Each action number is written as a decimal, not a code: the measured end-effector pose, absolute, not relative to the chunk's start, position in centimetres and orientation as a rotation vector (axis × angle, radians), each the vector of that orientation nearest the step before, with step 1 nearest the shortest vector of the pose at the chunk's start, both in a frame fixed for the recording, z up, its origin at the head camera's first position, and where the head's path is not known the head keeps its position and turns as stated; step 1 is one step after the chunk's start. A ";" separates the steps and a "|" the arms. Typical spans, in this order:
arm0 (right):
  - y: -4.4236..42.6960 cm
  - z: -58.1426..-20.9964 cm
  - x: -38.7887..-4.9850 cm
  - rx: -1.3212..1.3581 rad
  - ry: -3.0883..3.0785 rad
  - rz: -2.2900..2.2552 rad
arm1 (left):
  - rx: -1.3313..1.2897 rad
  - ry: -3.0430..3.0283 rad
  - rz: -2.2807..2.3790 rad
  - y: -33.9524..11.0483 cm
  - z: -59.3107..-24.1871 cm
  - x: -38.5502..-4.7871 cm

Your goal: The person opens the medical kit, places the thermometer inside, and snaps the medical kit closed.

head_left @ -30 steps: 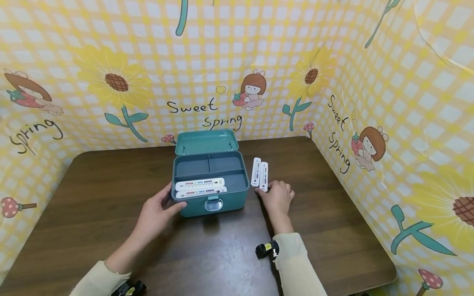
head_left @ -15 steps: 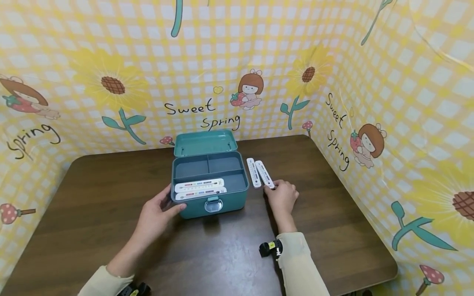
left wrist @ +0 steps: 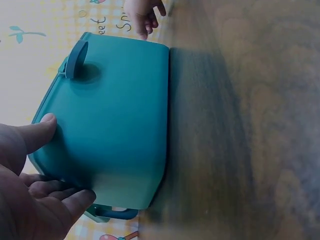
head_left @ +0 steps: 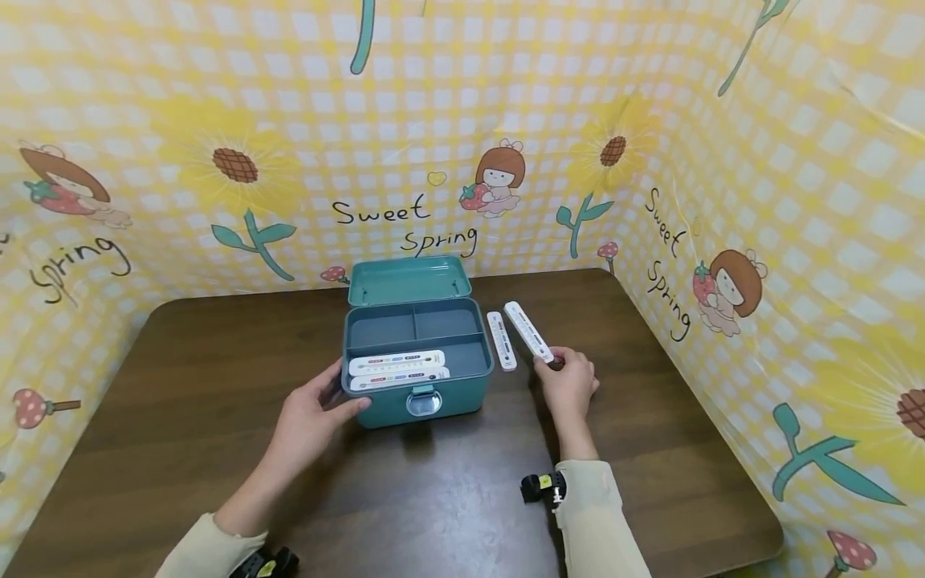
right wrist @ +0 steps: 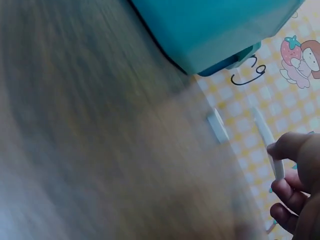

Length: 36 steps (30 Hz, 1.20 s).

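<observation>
Thermometer (head_left: 529, 331), pinched in right grip (head_left: 569, 381), has parted from twin (head_left: 502, 341) toward two o'clock; left grip (head_left: 311, 411) holds box (head_left: 462, 399), fingers (left wrist: 77, 201) partly hidden in head view.

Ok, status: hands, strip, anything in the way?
Left hand holding teal box. Right hand pinching white strip. Between it and box: loose strip, possible snag.

The box (head_left: 455, 399) is teal; its interior (head_left: 381, 329) is dark blue-grey. The latch (head_left: 423, 403) is silver. The strips (head_left: 397, 361) are white, with red, blue and dark print. My sleeves (head_left: 603, 518) are cream. Tabletop (head_left: 433, 506): brown wood grain. Backdrop (head_left: 419, 96): yellow-and-white check, printed with yellow sunflowers (head_left: 613, 151), red white-dotted mushrooms (head_left: 30, 408) and black lettering (head_left: 381, 212).
</observation>
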State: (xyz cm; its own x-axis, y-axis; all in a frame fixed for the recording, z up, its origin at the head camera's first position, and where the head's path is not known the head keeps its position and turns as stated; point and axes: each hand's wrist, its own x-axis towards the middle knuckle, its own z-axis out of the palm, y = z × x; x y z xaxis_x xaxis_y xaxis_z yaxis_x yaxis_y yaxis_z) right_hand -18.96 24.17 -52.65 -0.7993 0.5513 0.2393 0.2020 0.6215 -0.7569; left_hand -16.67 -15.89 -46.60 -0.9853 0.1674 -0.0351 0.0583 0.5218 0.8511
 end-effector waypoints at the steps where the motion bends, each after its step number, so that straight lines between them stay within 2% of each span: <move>1: 24.3 -52.5 -18.9 -0.587 -2.373 1.054 | 0.200 2.647 1.470 -15.8 -46.5 -16.7; 11: 26.0 -51.1 -18.8 -0.425 -2.304 1.150 | 0.224 2.669 1.471 -15.8 -46.3 -16.6; 24: 28.6 -47.3 -18.6 -0.113 -2.366 1.317 | 0.234 2.653 1.485 -15.7 -46.0 -16.8; 36: 29.4 -44.9 -18.7 0.153 -2.493 1.242 | 0.245 2.660 1.465 -15.8 -45.9 -16.7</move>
